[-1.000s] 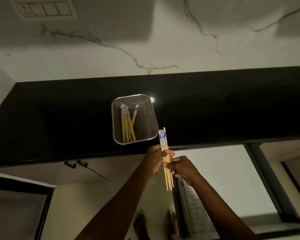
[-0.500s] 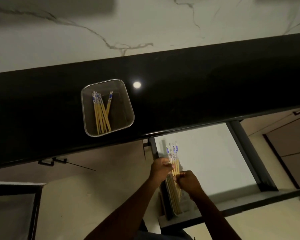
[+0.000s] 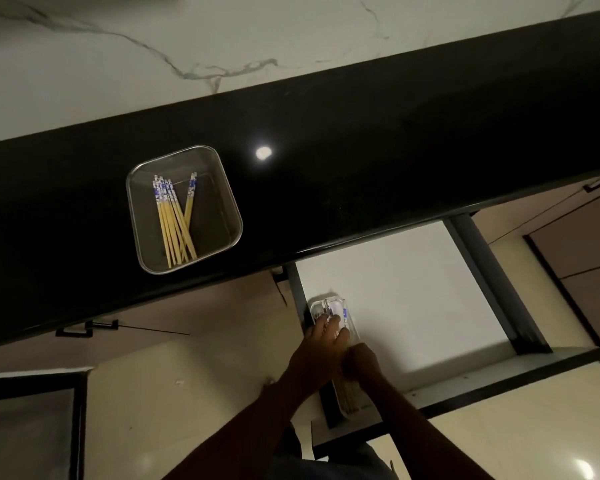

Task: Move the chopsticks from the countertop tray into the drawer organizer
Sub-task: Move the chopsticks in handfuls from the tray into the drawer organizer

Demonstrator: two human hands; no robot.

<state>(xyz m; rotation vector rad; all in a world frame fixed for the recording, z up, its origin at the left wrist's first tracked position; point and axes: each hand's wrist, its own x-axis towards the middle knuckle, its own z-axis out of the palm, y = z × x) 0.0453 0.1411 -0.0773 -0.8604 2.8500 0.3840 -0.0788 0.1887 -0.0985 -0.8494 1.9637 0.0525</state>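
A metal tray stands on the black countertop, holding several yellow chopsticks with blue-and-white patterned tops. Below the counter an open drawer has a white floor. At its left side lies a narrow clear organizer. My left hand and my right hand are side by side over the organizer, pressing a bundle of chopsticks down into it. Their patterned tops show just beyond my left fingertips. Both hands look closed around the bundle; the chopsticks' middle is hidden under them.
A white marble wall rises behind the counter. The drawer's dark side rail and front panel frame the white floor. A cabinet handle sits under the counter at left. Pale floor lies below.
Both hands have gone down with the chopstick bundle, from just above the drawer's left edge into the organizer. The view has tilted down and to the right.
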